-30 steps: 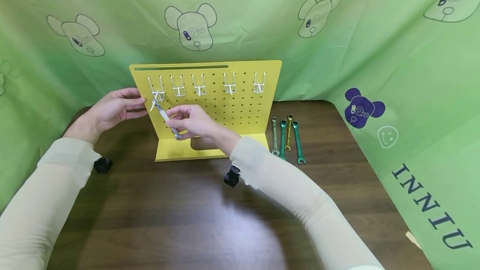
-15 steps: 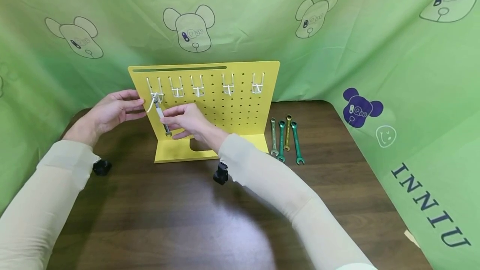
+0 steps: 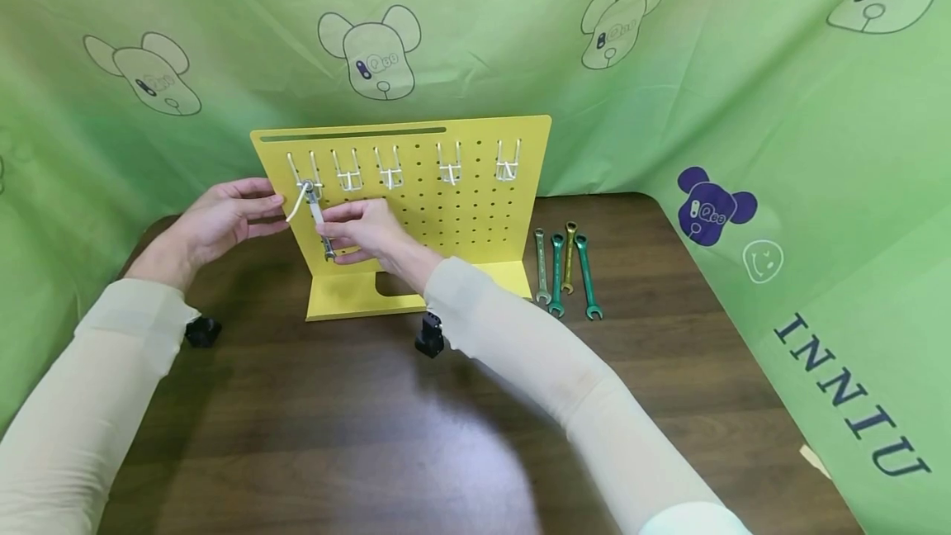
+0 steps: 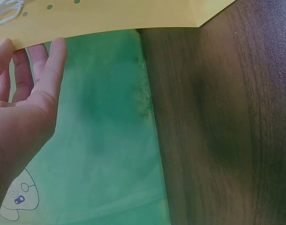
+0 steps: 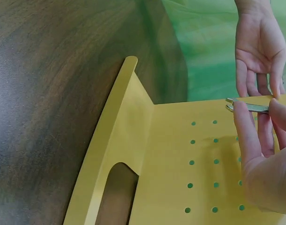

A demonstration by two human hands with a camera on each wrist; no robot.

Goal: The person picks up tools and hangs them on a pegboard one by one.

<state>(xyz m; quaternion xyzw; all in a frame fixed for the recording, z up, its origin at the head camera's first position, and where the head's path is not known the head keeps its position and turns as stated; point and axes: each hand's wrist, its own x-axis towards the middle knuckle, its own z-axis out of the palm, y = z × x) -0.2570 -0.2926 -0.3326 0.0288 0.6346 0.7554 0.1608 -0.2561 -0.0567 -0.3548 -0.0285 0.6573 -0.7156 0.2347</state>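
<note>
A silver combination wrench (image 3: 315,206) hangs nearly upright in front of the yellow pegboard (image 3: 475,229). My right hand (image 3: 371,229) pinches it along the shaft between thumb and fingers. The wrench's upper ring end is at the leftmost white hook (image 3: 295,203), apparently around its prong. In the right wrist view, the open end of the wrench (image 5: 250,107) sticks out past the fingertips. My left hand (image 3: 226,217) grips the board's left edge; in the left wrist view its thumb (image 4: 3,55) lies at the front and other fingers go behind.
Several more wrenches (image 3: 587,275), green, gold and silver, lie on the brown wooden table (image 3: 312,436) right of the board. Further white hooks (image 3: 449,172) run along the board's upper part. A green printed curtain (image 3: 490,64) stands close behind and at the sides.
My right hand has moved left and slightly up with the wrench. The wrench has turned from slanted to nearly upright, its ring end now at the hook. The left hand stays at the board's edge.
</note>
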